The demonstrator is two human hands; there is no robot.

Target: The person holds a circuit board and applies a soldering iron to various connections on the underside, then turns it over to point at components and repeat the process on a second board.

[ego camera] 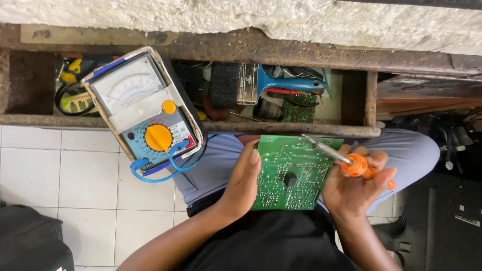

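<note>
I count one green circuit board (292,173) lying over the lap, one orange-handled soldering iron (351,163) and one analog meter (145,111) with a yellow dial resting on the knee. My left hand (243,183) cups the board's left edge, fingers (252,158) pressed together. My right hand (356,188) has its fingers wrapped around the iron's handle, tip angled onto the board's upper edge.
</note>
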